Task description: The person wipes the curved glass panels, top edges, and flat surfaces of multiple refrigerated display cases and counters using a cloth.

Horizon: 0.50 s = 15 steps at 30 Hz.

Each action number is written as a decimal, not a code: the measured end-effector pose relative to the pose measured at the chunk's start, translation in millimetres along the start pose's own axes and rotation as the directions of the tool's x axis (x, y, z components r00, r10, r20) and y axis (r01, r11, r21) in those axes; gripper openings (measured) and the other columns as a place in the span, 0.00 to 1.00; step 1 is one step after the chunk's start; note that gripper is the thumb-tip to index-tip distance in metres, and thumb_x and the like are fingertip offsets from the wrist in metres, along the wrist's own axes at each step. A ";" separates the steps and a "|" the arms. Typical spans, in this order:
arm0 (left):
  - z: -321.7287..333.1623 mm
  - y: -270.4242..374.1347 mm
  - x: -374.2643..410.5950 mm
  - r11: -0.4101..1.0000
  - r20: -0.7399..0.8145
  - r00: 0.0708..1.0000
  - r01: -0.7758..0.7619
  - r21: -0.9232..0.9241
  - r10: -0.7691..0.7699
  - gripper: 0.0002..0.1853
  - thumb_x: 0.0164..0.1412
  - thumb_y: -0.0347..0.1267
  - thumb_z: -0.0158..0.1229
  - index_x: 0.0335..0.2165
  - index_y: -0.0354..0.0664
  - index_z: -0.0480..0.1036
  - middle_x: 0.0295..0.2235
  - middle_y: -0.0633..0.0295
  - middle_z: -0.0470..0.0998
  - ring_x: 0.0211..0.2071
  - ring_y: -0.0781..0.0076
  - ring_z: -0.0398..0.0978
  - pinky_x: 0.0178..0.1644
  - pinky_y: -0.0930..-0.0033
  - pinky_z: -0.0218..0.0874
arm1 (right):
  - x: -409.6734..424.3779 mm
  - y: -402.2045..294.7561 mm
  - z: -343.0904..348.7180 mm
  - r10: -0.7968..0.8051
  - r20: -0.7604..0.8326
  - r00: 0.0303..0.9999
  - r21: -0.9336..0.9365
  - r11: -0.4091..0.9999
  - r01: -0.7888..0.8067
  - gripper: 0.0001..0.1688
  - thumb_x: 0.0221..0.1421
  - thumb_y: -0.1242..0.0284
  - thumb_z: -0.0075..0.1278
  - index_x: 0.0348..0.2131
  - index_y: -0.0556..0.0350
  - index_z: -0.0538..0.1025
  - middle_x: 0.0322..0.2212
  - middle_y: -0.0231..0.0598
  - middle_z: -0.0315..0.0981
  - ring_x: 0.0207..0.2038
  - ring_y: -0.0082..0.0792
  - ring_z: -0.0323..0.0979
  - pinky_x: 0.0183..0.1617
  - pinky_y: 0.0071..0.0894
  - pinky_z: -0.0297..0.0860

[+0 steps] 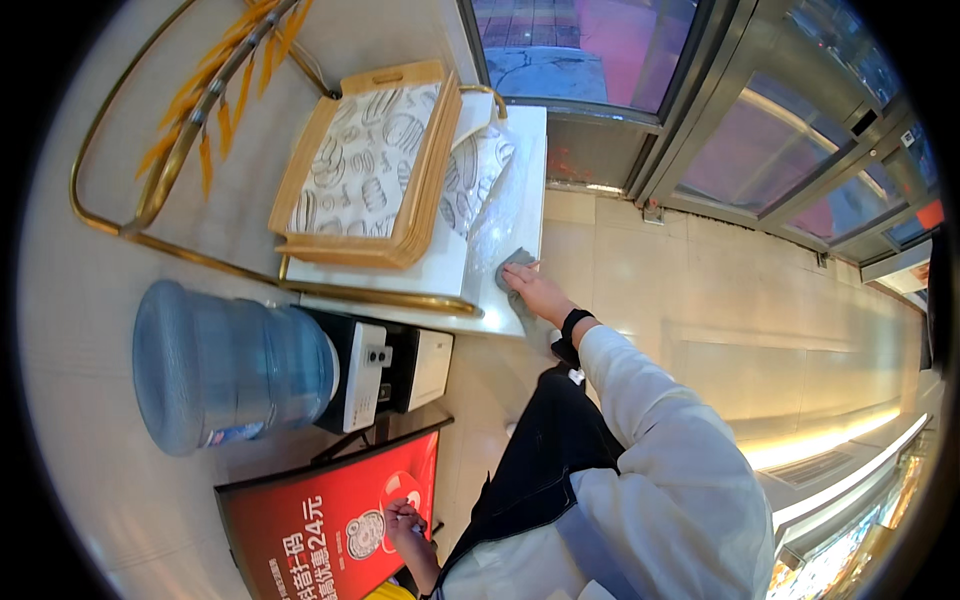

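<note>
My right hand (529,289), with a black band at the wrist, presses a grey cloth (517,303) onto the corner of a white tabletop (499,304). Part of the cloth hangs over the edge. Beside it, clear plastic (495,217) and a sheet of printed paper (472,176) lie on the surface. A stack of wooden trays (424,202), lined on top with similar printed paper (367,161), stands near the wall. My left hand (405,517) is low in front of a red sign, its fingers curled; whether it holds something small is unclear.
A blue water bottle (232,367) sits on a black and white dispenser (364,375) beside the table. The red sign (337,517) stands on a black frame. A brass rail (375,298) edges a raised white shelf. Glass doors (757,150) rise beyond the tiled floor (630,255).
</note>
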State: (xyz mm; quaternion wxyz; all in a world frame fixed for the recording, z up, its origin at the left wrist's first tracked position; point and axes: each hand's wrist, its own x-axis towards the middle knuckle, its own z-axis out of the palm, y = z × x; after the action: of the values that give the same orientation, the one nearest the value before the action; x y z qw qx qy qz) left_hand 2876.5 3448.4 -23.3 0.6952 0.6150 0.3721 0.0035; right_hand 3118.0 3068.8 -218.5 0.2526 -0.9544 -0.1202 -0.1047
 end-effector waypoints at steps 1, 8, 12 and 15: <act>14.1 4.7 -1.3 1.000 0.007 1.000 0.001 0.024 -0.002 0.16 0.39 0.18 0.40 0.31 0.37 0.65 0.20 0.66 0.63 0.16 0.81 0.57 0.18 0.82 0.48 | 13.3 15.6 -2.6 0.002 -0.030 1.000 -0.020 1.000 -0.003 0.20 0.52 0.76 0.37 0.47 0.52 0.64 0.51 0.38 0.59 0.52 0.38 0.60 0.53 0.31 0.61; 104.9 5.5 3.8 0.981 -0.044 0.999 0.019 0.191 -0.011 0.13 0.51 0.28 0.46 0.38 0.41 0.66 0.21 0.69 0.62 0.18 0.82 0.59 0.19 0.83 0.52 | 115.7 122.3 -36.3 0.117 -0.058 0.991 -0.003 0.993 -0.117 0.19 0.52 0.77 0.37 0.46 0.51 0.66 0.50 0.38 0.60 0.52 0.39 0.60 0.52 0.31 0.62; 121.8 -12.8 31.5 0.946 -0.089 0.963 0.267 0.185 -0.254 0.12 0.52 0.31 0.47 0.38 0.44 0.65 0.27 0.66 0.67 0.28 0.77 0.65 0.31 0.69 0.65 | 195.4 211.1 -53.6 0.101 -0.141 0.985 -0.025 0.994 -0.105 0.19 0.52 0.77 0.36 0.45 0.52 0.66 0.50 0.37 0.60 0.53 0.40 0.60 0.52 0.32 0.62; 194.8 5.8 17.4 0.972 -0.184 0.968 0.195 0.130 -0.170 0.14 0.51 0.30 0.48 0.39 0.43 0.65 0.28 0.65 0.68 0.27 0.78 0.66 0.31 0.75 0.64 | 248.9 256.6 -53.9 0.112 -0.156 0.981 -0.024 0.993 -0.117 0.20 0.52 0.78 0.35 0.45 0.51 0.66 0.50 0.37 0.60 0.52 0.40 0.60 0.52 0.33 0.62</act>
State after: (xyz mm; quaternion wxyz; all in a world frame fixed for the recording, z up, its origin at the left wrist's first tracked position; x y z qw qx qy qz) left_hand 2993.3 3291.8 -33.7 0.6109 0.6249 0.4849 -0.0352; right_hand 3419.1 2869.0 -225.1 0.2510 -0.9527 -0.0435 -0.1657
